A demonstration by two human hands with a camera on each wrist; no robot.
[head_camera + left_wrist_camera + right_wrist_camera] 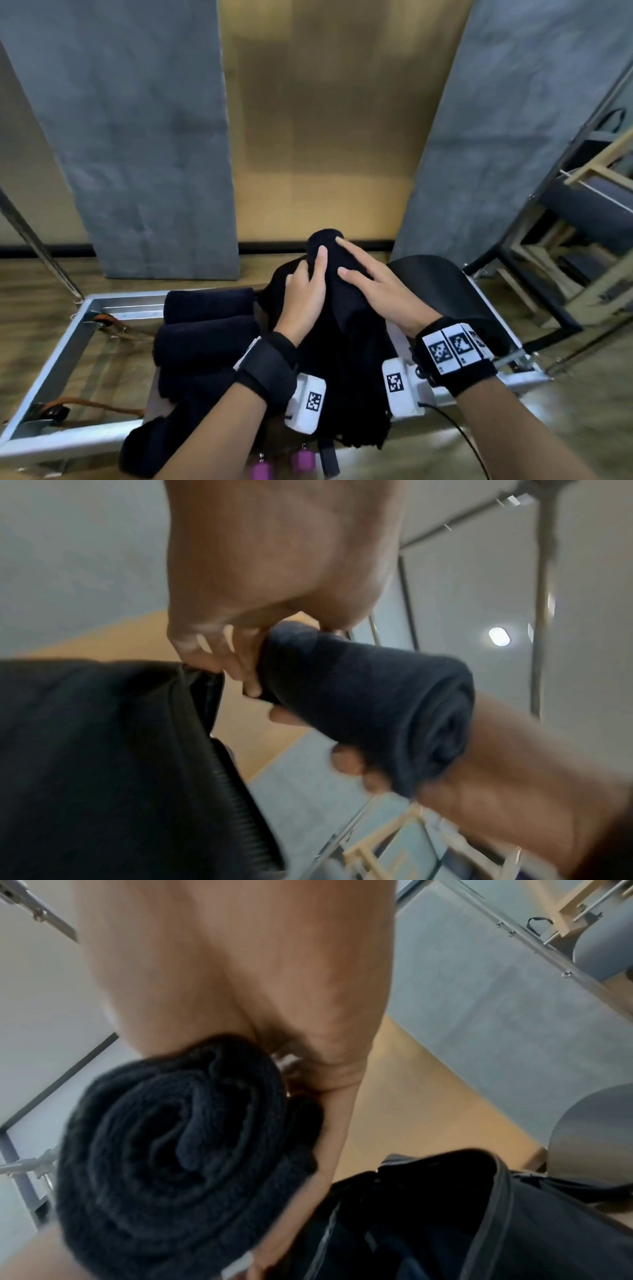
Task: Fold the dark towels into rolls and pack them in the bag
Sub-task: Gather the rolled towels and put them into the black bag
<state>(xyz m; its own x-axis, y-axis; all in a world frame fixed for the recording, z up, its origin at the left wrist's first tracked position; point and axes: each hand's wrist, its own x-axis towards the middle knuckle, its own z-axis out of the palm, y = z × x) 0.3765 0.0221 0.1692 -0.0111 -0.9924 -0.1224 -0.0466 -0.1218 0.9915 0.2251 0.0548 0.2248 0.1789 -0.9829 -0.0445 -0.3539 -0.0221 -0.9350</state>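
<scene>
A rolled dark towel (330,270) is held tilted above the black bag (342,383). My left hand (305,294) grips its left side with the thumb on top. My right hand (373,291) holds its right side, fingers spread over the top. In the left wrist view my left hand (240,658) curls round one end of the roll (359,704) beside the bag's zipped rim (212,750). The right wrist view shows the roll's spiral end (171,1150) against my right palm (240,974), over the open bag (514,1218). Three more rolled towels (205,342) lie left of the bag.
The bag and rolls rest on a metal frame (85,308) with brown straps (102,407). A black padded seat (445,287) is right of the bag. Purple fobs (301,459) hang at the near edge. Grey mats (137,137) and wooden equipment (582,240) stand beyond.
</scene>
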